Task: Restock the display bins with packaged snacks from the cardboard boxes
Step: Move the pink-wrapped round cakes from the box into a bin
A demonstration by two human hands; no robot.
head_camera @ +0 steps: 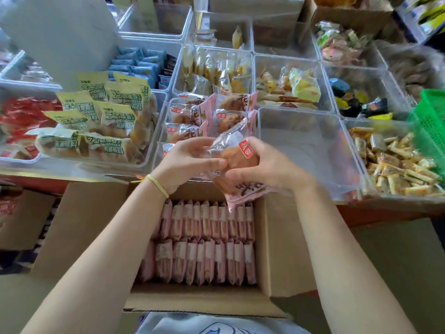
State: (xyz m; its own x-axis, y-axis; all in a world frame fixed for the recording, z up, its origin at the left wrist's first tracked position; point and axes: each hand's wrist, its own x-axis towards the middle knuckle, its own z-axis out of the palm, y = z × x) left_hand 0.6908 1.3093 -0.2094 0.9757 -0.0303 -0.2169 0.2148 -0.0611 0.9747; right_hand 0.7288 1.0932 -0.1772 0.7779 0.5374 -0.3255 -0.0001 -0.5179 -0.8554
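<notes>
The pink bread packs (pixel 212 112) in the clear bin (pixel 166 104) carry a small red label reading 桃李 and large dark characters, of which 花 is legible. The pack (pixel 237 153) held in both hands bears the same kind of red tag (pixel 245 149), turned sideways and too tilted to read surely. The yellow-green packs (pixel 115 104) at left show bold green Chinese print, blurred; only 有料 can be made out.

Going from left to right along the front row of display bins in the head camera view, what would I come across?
Red-wrapped packets → yellow-green labelled bread packs → pink bread packets → a clear bin with nothing visible inside → small orange and yellow snack packets → green basket.
</notes>
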